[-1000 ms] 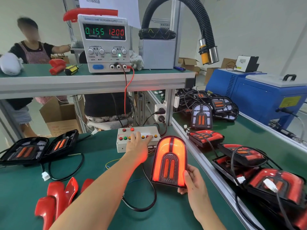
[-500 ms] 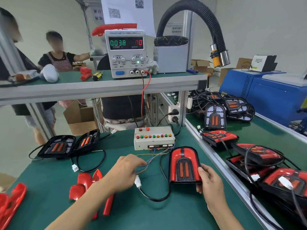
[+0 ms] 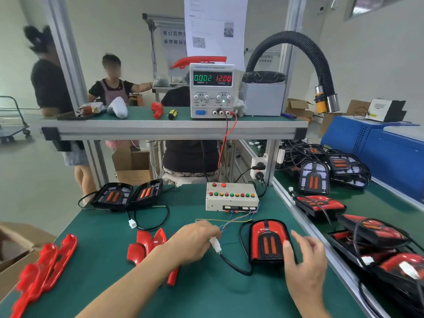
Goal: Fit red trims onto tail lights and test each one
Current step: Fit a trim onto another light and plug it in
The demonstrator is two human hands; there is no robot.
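Head view: left hand pinches white plug. Right hand, fingers spread, thumb touching tail light lying unlit near desk's right edge.

Your left hand pinches the white connector at the near middle of the green worktop; thin coloured wires run from there toward the far button box. A black cable loops from the connector to the tail light, which lies flat with its red trim fitted and unlit. Your right hand rests on that light's right near edge, its fingers loosely spread. Loose red trims lie left of your left forearm, more at the near left edge. Two untrimmed lights sit at the far left. On the shelf, the power supply reads 0.002 and 12.00. Finished lights pile on the right.
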